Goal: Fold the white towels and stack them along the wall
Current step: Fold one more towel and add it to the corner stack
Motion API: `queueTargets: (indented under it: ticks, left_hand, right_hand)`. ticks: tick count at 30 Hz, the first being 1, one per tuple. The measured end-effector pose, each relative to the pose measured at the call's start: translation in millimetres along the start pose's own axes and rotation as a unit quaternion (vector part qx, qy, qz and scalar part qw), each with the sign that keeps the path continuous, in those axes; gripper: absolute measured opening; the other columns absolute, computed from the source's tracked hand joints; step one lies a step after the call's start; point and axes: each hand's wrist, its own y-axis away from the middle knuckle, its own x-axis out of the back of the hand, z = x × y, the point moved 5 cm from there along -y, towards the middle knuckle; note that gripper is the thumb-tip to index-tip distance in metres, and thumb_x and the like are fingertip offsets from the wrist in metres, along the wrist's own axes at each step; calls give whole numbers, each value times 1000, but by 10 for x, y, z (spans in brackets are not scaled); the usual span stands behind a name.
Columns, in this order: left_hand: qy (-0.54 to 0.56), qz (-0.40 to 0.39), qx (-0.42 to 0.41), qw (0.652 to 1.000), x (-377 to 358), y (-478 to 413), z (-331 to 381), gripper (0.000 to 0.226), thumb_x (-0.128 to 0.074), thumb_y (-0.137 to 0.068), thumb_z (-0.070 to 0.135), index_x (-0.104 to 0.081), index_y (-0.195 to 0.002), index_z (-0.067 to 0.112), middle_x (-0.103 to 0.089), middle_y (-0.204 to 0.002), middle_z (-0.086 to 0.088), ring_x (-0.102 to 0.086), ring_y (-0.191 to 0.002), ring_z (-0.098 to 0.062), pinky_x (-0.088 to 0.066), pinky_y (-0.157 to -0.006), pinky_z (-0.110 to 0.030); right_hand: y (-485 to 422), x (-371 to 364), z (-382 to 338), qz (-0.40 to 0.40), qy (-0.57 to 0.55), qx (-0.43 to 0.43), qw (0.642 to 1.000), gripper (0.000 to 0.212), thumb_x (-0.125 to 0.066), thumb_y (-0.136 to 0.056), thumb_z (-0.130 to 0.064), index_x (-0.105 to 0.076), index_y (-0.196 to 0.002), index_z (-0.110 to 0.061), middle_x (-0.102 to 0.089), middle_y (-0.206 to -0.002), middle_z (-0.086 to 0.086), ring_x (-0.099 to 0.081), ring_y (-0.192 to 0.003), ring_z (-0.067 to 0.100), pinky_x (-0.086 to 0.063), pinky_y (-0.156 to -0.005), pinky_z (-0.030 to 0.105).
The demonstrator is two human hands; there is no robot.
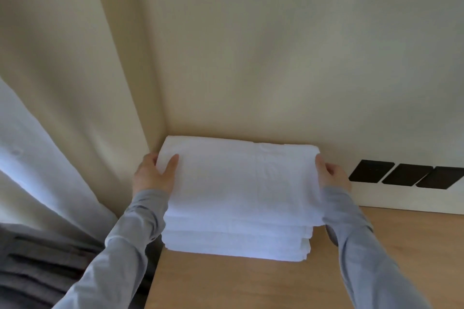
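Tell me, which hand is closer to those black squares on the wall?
The right hand. It grips the top towel's right edge, just beside the black squares. The left hand grips the opposite edge, by the curtain.

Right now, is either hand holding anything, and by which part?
Both hold the top folded towel: left hand at its left end, right hand at its right end, over the stack.

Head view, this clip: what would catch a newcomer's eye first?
The bright stack of folded white towels stands out first, sitting on the wooden table in the corner against the cream wall. The left hand and right hand grip the two ends of the top towel. Next, three black wall plates show low on the wall at right, and a pale curtain hangs at left.
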Motion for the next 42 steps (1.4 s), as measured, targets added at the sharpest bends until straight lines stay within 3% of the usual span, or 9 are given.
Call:
queueTargets:
  ticks: [6, 11, 16, 19, 22, 25, 27, 36, 42]
  left_hand:
    - [-145, 28, 53, 988, -153, -264, 279, 60, -51, -83, 61, -62, -105, 6, -63, -103, -23, -57, -98, -41, -39, -71, -37]
    - [-207, 33, -30, 977, -242, -380, 264, 35, -50, -91, 39, -54, -110, 10, -62, -100, -24, -57, -95, -44, -37, -69, -38]
    - [-174, 21, -58, 983, -199, -360, 363, 38, -45, -94, 32, -42, -118, 3, -59, -106, -27, -56, -96, -47, -40, -73, -43]
    - [-158, 80, -188, 966, -200, -2, 555, 51, -51, -92, 27, -39, -133, 0, -46, -132, -27, -48, -114, -46, -39, -92, -52]
    - [-248, -24, -338, 908, -679, 406, 812, 55, -30, -98, 37, -19, -148, 15, -9, -157, -9, -9, -144, -27, 5, -114, -45]
    - [-321, -124, -330, 879, -943, 310, 679, 57, -9, -97, 47, 6, -148, 26, 15, -156, 4, 14, -143, -13, 15, -112, -37]
    - [-333, -109, -334, 875, -817, 76, 479, 57, -6, -95, 49, 9, -147, 32, 17, -156, 9, 16, -142, -8, 14, -114, -35]
    - [-337, -135, -345, 866, -753, -72, 225, 76, 39, -64, 62, 30, -135, 36, 31, -147, 17, 30, -135, -4, 18, -112, -31]
    - [-343, -160, -334, 863, -752, -81, 293, 91, 45, -53, 64, 29, -137, 32, 35, -144, 14, 26, -138, -7, 14, -113, -34]
  right_hand:
    - [-369, -170, -357, -12, 106, -11, 994, 34, -48, -91, -43, -50, -88, -9, -51, -82, 8, -47, -76, 26, -35, -69, 31]
    - [-475, -200, -254, 33, 95, 16, 995, 25, -50, -91, -29, -48, -81, -7, -50, -76, 9, -42, -60, 20, -32, -66, 30]
    - [-369, -177, -387, 59, 126, 58, 989, 24, -52, -91, -27, -50, -95, -3, -56, -102, 21, -49, -87, 31, -38, -73, 35]
    - [80, -243, -645, 167, 175, 238, 941, 37, -49, -92, -26, -54, -120, -3, -55, -122, 20, -50, -112, 37, -42, -87, 45]
    - [820, -891, -883, 87, 255, 480, 835, 43, -42, -87, -26, -59, -122, -7, -60, -126, 13, -57, -117, 29, -41, -95, 56]
    - [837, -1225, -691, -79, 372, 428, 820, 55, -15, -95, -39, -24, -146, -21, -21, -155, -3, -15, -143, 13, 2, -115, 48]
    - [506, -1025, -487, -69, 398, 378, 833, 54, -12, -97, -43, -9, -148, -25, -5, -157, -9, 2, -144, 6, 11, -114, 39]
    - [195, -800, -190, -82, 428, 329, 838, 58, -9, -96, -46, 3, -148, -24, 5, -157, -11, 8, -142, 2, 8, -115, 28]
    - [188, -800, -245, -116, 434, 306, 839, 57, -10, -97, -46, 5, -148, -24, 9, -156, -12, 9, -142, 2, 8, -115, 28]
